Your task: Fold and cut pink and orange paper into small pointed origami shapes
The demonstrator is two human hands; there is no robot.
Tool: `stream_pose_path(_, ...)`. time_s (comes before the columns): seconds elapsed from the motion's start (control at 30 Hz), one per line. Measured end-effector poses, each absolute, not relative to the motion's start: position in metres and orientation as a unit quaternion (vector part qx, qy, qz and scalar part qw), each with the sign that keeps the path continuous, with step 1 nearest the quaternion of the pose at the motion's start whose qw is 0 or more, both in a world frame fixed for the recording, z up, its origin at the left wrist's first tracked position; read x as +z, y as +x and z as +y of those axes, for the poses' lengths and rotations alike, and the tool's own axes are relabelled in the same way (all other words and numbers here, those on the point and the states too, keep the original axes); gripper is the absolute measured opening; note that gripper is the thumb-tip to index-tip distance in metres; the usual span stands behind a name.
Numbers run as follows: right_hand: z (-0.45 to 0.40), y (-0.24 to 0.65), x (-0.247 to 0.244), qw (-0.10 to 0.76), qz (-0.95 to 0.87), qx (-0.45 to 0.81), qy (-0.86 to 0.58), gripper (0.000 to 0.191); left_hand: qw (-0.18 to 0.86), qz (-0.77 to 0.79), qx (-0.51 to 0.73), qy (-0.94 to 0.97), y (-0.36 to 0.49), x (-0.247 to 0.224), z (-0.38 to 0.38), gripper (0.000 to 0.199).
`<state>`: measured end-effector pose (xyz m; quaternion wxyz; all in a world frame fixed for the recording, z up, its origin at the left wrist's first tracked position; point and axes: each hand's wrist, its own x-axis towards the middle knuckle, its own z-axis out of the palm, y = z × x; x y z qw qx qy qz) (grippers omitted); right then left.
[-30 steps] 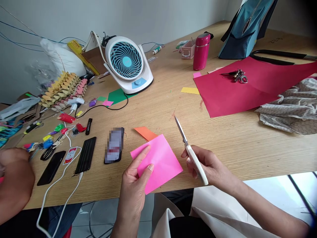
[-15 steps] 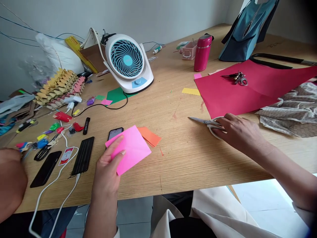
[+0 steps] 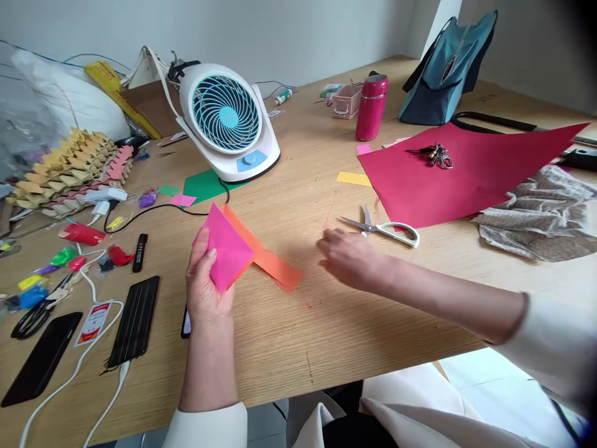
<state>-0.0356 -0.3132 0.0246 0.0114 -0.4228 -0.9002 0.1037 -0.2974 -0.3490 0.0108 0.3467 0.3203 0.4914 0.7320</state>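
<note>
Pink paper [image 3: 228, 252] is held between the thumb and fingers of my left hand [image 3: 208, 277], with an orange sheet showing behind its edge. More orange paper [image 3: 282, 272] lies on the table just right of it. My right hand [image 3: 347, 256] is over the table, blurred, its fingers curled; whether anything is in them cannot be made out. Just beyond it, scissors [image 3: 385, 229] with white handles rest on the wood, blades apart, near the corner of a large red sheet [image 3: 420, 199].
A white fan [image 3: 233, 118] stands at the back, with green paper [image 3: 205, 186] by its base. Phones, cables, a marker [image 3: 139, 252] and colourful bits crowd the left side. A pink bottle [image 3: 372, 109], keys [image 3: 436, 155], cloth [image 3: 536, 214] and a blue bag [image 3: 443, 74] are on the right.
My right hand has let go of the scissors and moved left. The pink paper has tilted upward, with orange now behind it. The other person's arm at the left is out of view.
</note>
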Motion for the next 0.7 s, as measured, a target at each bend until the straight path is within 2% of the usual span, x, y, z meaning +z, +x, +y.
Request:
stream_pose_path(0.07, -0.303, -0.08, 0.027, 0.017, -0.909, 0.162, -0.384, 0.028, 0.34, 0.485, 0.74, 0.319, -0.303, 0.009, -0.35, 0.039)
stream_pose_path(0.17, -0.289, -0.133, 0.019, 0.035, -0.912, 0.198, -0.358, 0.05, 0.351, 0.465, 0.742, 0.332, -0.304, 0.01, -0.351, 0.042)
stream_pose_path(0.2, -0.287, -0.145, 0.016, 0.044, -0.91, 0.21, -0.354, 0.051, 0.351, 0.469, 0.741, 0.329, -0.303, 0.011, -0.351, 0.043)
stream_pose_path(0.23, -0.287, -0.154, 0.012, 0.051, -0.909, 0.224, -0.347, 0.046, 0.349, 0.475, 0.741, 0.322, -0.302, 0.011, -0.351, 0.043)
stream_pose_path(0.37, -0.287, -0.156, 0.005, 0.085, -0.892, 0.292, -0.335, 0.007, 0.375, 0.473, 0.742, 0.29, -0.303, 0.011, -0.351, 0.03)
stream_pose_path(0.47, -0.268, -0.127, 0.011, 0.116, -0.875, 0.317, -0.346, 0.012, 0.398, 0.496, 0.727, 0.258, -0.306, 0.01, -0.352, 0.02)
stream_pose_path(0.57, -0.227, -0.085, 0.021, 0.148, -0.849, 0.319, -0.394, 0.017, 0.371, 0.52, 0.718, 0.275, -0.302, 0.008, -0.355, 0.032)
stream_pose_path(0.7, -0.159, -0.03, 0.022, 0.193, -0.793, 0.289, -0.501, 0.012, 0.407, 0.569, 0.681, 0.217, -0.285, 0.005, -0.358, 0.038)
